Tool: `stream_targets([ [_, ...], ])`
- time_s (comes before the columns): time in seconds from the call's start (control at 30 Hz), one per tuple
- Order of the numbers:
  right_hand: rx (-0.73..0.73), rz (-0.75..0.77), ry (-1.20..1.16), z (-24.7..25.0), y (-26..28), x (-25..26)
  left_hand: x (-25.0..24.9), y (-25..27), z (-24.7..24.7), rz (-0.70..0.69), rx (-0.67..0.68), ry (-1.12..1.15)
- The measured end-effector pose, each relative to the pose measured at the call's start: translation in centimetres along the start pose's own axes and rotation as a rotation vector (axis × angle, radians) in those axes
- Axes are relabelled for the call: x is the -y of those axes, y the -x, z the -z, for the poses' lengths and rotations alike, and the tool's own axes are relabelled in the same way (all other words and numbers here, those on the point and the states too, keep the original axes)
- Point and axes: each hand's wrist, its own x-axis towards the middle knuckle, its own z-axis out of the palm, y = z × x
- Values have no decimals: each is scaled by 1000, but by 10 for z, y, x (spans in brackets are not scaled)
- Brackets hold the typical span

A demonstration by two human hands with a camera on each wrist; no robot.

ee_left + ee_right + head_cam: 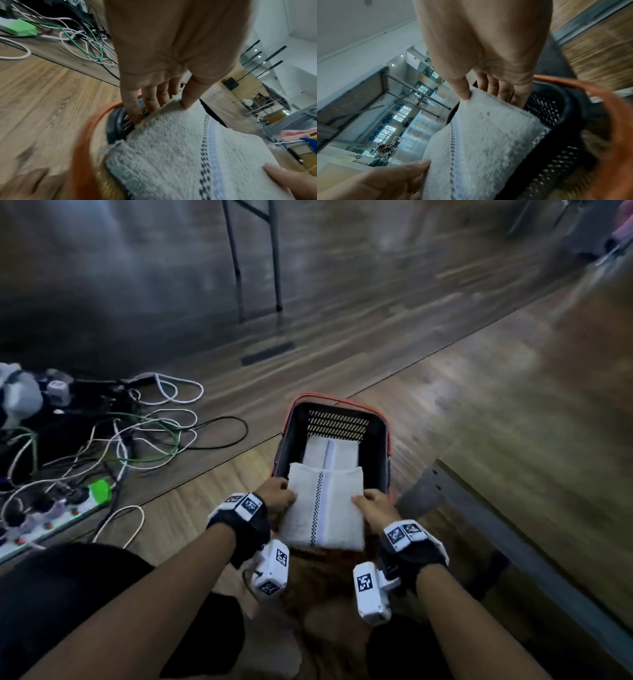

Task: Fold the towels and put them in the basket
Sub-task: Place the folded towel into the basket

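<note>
A folded white towel (323,506) with a dark checked stripe and a pale blue band hangs over the near rim of a black basket (380,433) with orange handles. My left hand (277,493) pinches its left edge, thumb on top and fingers beneath (150,100). My right hand (371,505) pinches the right edge the same way (489,88). A second folded white towel (330,451) with the same stripe lies flat inside the basket on its bottom.
The basket stands on a wooden floor (479,405). A tangle of cables (137,433) and a power strip (51,522) lie to the left. A grey metal table frame (496,529) runs along the right. Black table legs (253,258) stand further back.
</note>
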Motion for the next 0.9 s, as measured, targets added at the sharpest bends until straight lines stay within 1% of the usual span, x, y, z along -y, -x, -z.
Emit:
stream_targets([
  [0.13, -41, -48, 43, -9, -80, 8, -14, -84, -2, 29, -13, -105],
  [0.27, -84, -99, 79, -13, -147, 11, -28, -159, -13, -8, -72, -183],
  [0.43, -233, -90, 51, -23, -209, 13, -33, -224, -27, 2, -148, -208],
  [0.53, -237, -85, 35, -29, -226, 9, -27, -244, -33, 9, -169, -202],
  [0.63, -264, -91, 9, -31, -229, 3, -20, -252, -36, 24, -182, -192],
  [0.8, -293, -100, -33, -30, -224, 6, -19, -249, -41, 9, -209, -159],
  [0.87, -312, -93, -5, -30, -219, 7, -22, -244, -41, 5, -207, -167],
  [0.9, -334, -64, 37, -31, -216, 7, -24, -241, -41, 3, -210, -183],
])
